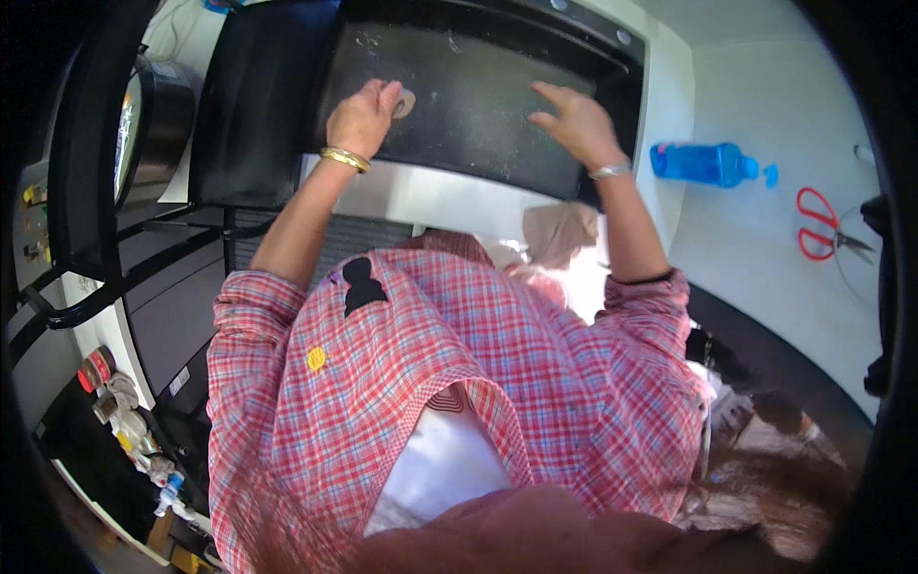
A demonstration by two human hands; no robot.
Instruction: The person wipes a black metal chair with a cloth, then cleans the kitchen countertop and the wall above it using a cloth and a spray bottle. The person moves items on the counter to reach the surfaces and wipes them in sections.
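Note:
My left hand (364,120), with a gold bangle at the wrist, pinches a small beige roll (405,105), probably tape, partly hidden by the thumb. It is over the left part of a dark, scuffed rectangular panel (480,136). Across from it, above the panel's right part, my right hand (579,128) has its thumb and index finger spread. I see nothing between those fingers, though a thin clear strip would be hard to make out. A silver band circles the right wrist. The panel is black-edged, with pale scratches and specks on its face.
To the right, a blue bottle (696,163), a small blue piece (771,176) and red-handled scissors (817,231) are on a white surface (746,107). A black metal frame (86,305) and a rounded metallic appliance (165,129) stand left. Tan cloth (559,233) hangs below the panel.

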